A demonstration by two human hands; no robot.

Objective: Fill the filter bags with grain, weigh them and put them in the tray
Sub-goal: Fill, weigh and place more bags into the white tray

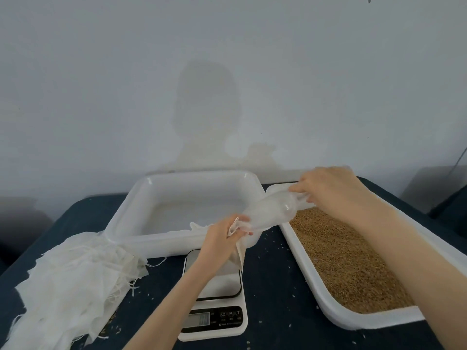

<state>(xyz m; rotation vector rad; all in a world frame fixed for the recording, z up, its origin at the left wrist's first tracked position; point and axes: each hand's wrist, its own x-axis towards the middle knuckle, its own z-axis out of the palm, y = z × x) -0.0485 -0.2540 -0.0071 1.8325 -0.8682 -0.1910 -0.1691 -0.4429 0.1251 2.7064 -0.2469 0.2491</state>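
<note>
Scale (214,294): set nearest on the dark table (273,299), platform bare, display unreadable. No weighing is judged done for the bag in hand.

Stack of empty filter bags (70,281): lying at the near left, strings loose, many apparently unfilled.

Filter bag (238,251): held above the scale's far edge, its mouth gathered in the curled fingers of the left hand (225,233); it hangs limp, and whether any grain is inside cannot be told.

Clear scoop (267,210): pinched at its handle by the right hand (328,193), fingers closed round it, spout tipped down into the bag mouth. Filling is judged to be the step in hand.

Grain tray (336,317): at the right, spread with brown grain (341,256).

White tray (126,223): farthest, behind the scale, with no filled bags seen inside. Most of the task is judged still outstanding: filling, weighing, placing.
</note>
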